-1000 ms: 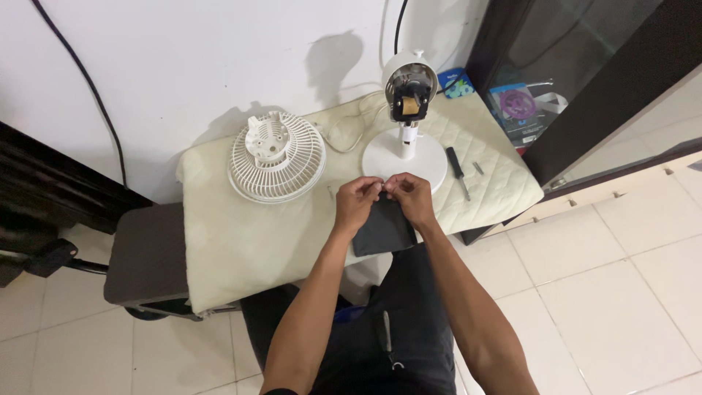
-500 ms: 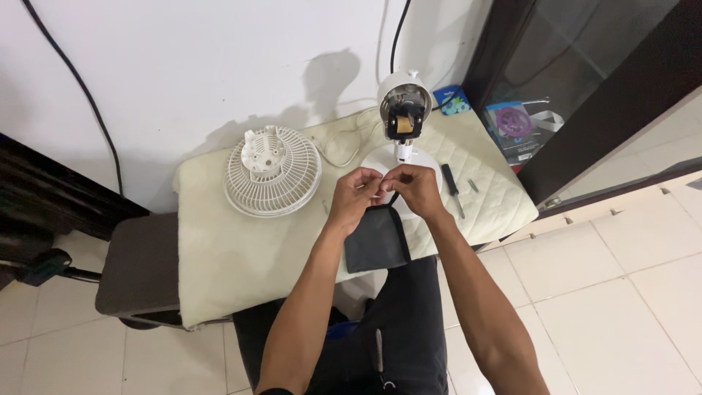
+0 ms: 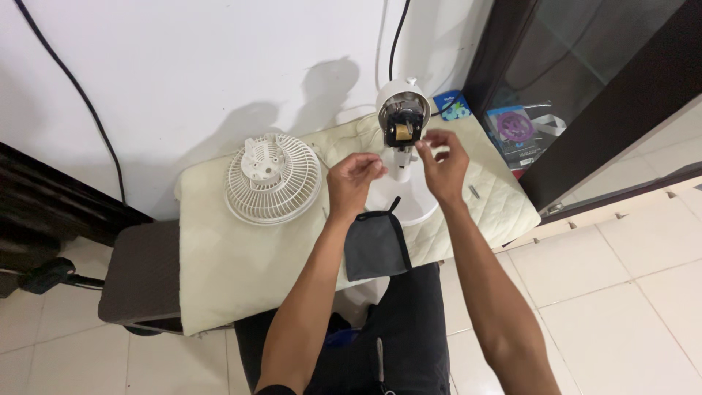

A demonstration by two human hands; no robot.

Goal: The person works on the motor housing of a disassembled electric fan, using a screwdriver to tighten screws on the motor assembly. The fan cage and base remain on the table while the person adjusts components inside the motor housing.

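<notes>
The white fan body with its exposed motor and round base (image 3: pixel 401 139) stands upright on the cream quilted cloth covering the surface (image 3: pixel 241 256), near its far edge. The right hand (image 3: pixel 441 164) is raised just beside the motor housing, fingers pinched together; whether something small sits between them cannot be told. The left hand (image 3: pixel 352 183) hovers left of the fan's stem, fingers curled loosely, holding nothing visible. The two hands are apart. Below them a dark grey fabric pouch (image 3: pixel 375 245) lies at the near edge of the cloth, touching the fan's base. A white round plastic fan grille (image 3: pixel 273 178) lies flat well to the left.
</notes>
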